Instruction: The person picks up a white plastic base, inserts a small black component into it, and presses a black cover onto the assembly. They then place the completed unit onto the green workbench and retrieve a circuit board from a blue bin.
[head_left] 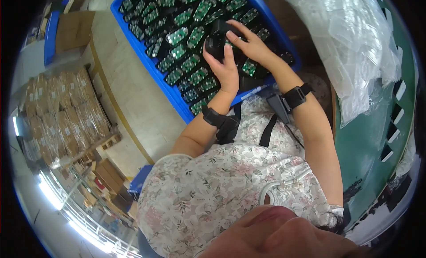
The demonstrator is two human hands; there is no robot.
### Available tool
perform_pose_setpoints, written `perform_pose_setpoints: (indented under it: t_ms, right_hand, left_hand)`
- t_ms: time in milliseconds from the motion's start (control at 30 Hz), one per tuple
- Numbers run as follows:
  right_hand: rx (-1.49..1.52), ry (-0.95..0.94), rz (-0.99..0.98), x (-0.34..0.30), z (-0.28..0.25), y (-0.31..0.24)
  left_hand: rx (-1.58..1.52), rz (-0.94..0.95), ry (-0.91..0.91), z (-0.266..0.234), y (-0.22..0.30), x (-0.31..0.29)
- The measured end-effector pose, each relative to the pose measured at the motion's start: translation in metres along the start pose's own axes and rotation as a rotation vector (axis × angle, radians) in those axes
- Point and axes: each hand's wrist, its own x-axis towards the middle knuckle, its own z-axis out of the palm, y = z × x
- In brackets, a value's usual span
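A blue plastic bin (162,87) holds rows of green circuit boards (182,17) seated in black casings. Over its near right part my two hands are close together. My left hand (225,73) has its thumb and fingers around a black plastic casing (214,45). Just above it, my right hand (256,45) grips another black casing (223,27), thumb and forefinger on its near side. Whether the two casings touch cannot be made out. A green board (249,67) lies below my right hand, and a white pen-like stick (255,92) rests at the bin's near edge.
On the right, a green table (361,153) carries a heap of clear plastic bags (350,49) and several small black-and-white pieces (393,132) along its edge. Wrapped cartons (66,109) stand on a pallet at the left. Behind are a cardboard box (74,30) and shelving.
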Motion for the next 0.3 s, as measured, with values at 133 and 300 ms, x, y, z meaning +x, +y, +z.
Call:
perform_pose_setpoints:
  t_ms: [133, 300]
  right_hand:
    - [-0.037, 0.185, -0.09, -0.003, 0.007, 0.008]
    - [-0.131, 0.26, -0.085, -0.002, 0.013, -0.009]
  left_hand:
    - [-0.081, 0.024, -0.026, 0.009, 0.004, 0.005]
    - [-0.204, 0.083, -0.046, 0.017, 0.015, 0.01]
